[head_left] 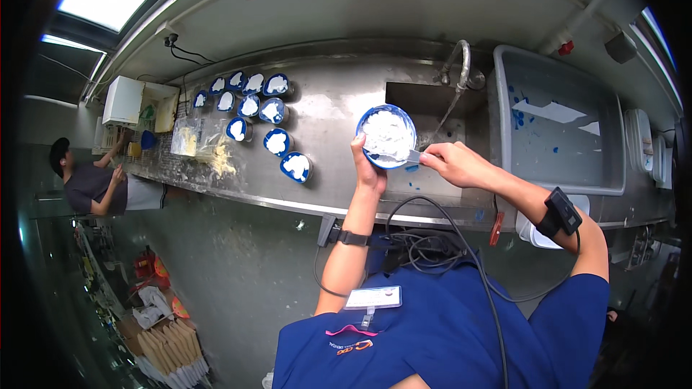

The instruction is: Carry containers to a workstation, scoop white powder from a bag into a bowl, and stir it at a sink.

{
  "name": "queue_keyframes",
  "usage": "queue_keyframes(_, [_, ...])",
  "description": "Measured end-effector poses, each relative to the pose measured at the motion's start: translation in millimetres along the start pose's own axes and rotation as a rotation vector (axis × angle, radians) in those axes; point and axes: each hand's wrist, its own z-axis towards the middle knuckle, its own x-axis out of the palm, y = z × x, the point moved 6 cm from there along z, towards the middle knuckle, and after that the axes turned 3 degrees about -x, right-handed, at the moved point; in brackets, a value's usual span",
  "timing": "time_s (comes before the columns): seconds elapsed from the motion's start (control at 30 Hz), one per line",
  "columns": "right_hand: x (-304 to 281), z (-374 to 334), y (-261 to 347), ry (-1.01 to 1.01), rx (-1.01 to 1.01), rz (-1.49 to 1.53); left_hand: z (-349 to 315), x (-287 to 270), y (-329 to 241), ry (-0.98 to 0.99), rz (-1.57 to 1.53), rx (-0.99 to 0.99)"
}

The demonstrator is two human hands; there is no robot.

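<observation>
My left hand (368, 166) is wrapped round the side of a round blue mixing bowl (382, 166), held up over the sink area. Thick white paste (386, 133) fills much of the bowl and looks lumpy on top. Between the fingers of my right hand (455, 163) is a spatula (414, 158), its working end at the bowl's near right rim by the paste. To the left, several blue-rimmed moulds (296, 166) heaped with white material stand in loose rows on the steel counter (328, 122).
Water runs from a curved tap (463, 65) into the steel sink (450, 191). A large grey tub (613, 189) with blue bits stands right. A plastic sheet (205, 145) with yellowish residue lies left, near a co-worker (94, 184). A black cable (461, 227) loops before me.
</observation>
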Motion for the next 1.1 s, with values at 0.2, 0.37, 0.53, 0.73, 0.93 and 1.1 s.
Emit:
queue_keyframes(0.2, [-39, -21, 70, -0.252, -0.399, -0.935, -9, 7, -8, 0.027, -0.096, -0.040])
queue_keyframes(0.37, [-3, -18, 49, -0.511, -0.426, -1.010, -3, 16, 5, 0.012, -0.216, -0.060])
queue_keyframes(0.53, [8, -41, 21, -0.500, -0.501, -0.801, -2, 3, -5, -0.013, -0.322, -0.066])
queue_keyframes(0.73, [-35, -80, 25, -0.439, -0.434, -0.783, 5, -10, -17, 0.010, -0.336, -0.030])
queue_keyframes(0.93, [-49, -69, 20, -0.388, -0.350, 0.114, 8, -6, -7, 0.022, -0.322, -0.068])
queue_keyframes(1.1, [26, -9, -31, -0.080, -0.059, 0.779, -2, 28, 7, 0.080, -0.339, -0.121])
